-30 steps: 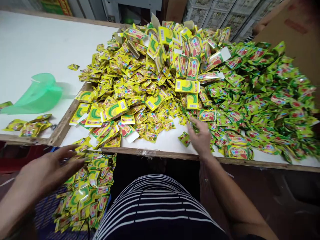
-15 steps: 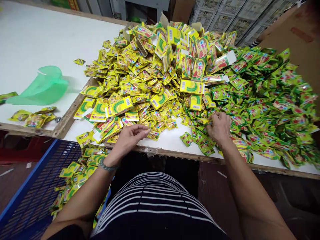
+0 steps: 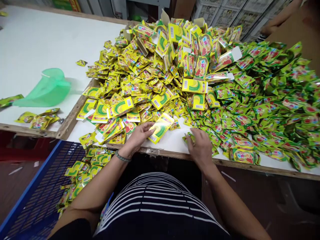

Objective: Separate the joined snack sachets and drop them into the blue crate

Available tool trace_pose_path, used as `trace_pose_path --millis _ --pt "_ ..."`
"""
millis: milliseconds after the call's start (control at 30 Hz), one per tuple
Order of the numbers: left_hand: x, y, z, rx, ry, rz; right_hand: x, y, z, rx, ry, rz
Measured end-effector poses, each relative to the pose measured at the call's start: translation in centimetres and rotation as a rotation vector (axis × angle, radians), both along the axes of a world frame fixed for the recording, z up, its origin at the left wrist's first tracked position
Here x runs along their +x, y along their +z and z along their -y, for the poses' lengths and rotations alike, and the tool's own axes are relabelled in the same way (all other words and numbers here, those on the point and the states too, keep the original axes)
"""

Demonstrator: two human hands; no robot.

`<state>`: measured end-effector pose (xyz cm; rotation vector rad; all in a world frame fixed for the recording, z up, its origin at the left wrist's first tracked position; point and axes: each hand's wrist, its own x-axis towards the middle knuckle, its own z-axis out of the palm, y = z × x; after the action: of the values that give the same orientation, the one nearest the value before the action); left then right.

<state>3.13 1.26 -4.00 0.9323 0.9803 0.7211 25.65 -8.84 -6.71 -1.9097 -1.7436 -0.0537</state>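
Note:
Near the table's front edge, my left hand [image 3: 138, 136] pinches a flat yellow and green box [image 3: 161, 128] by its lower left part. To its right, my right hand [image 3: 201, 146] has its fingers around or beside a small green packet [image 3: 189, 137]; whether it grips the packet is unclear. Yellow packets [image 3: 127, 60] are heaped behind my left hand, with yellow boxes [image 3: 194, 86] on and among them. A large heap of green packets [image 3: 270, 96] spreads to the right of my right hand.
A blue crate [image 3: 37, 190] holding yellow boxes and packets stands below the table at the left. A green translucent scoop [image 3: 48, 90] lies on the white table [image 3: 62, 30], near several yellow packets [image 3: 41, 120]. Another person's arm [image 3: 282, 18] shows at the upper right.
A yellow box is now in my left hand, which held no box before. My right hand has moved left from the green heap towards it. The view has shifted slightly.

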Motion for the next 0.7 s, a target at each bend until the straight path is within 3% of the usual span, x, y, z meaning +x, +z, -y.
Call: trace_pose_path --millis 67,167,267,400,533,700 --pt "-0.7 0.0 0.2 0.158 -0.009 -0.148 1.8 -0.7 0.0 -0.144 -0.115 0.032" --pt "-0.4 0.5 1.0 0.487 -0.075 -0.578 2.9 -1.3 -0.6 -0.283 -0.117 0.026" --pt "0.8 1.3 2.2 0.803 -0.214 -0.991 2.6 -1.2 -1.2 -0.319 -0.117 -0.001" --pt "2.2 1.7 3.1 1.012 -0.392 -1.261 2.5 -0.7 -1.2 -0.32 -0.14 -0.057" --pt "2.4 1.3 2.4 1.0 -0.39 -1.274 2.8 -0.5 -0.6 -0.302 -0.151 -0.195" --pt "0.8 1.5 1.1 0.814 -0.182 -0.939 2.5 -0.7 0.0 -0.368 -0.17 -0.28"
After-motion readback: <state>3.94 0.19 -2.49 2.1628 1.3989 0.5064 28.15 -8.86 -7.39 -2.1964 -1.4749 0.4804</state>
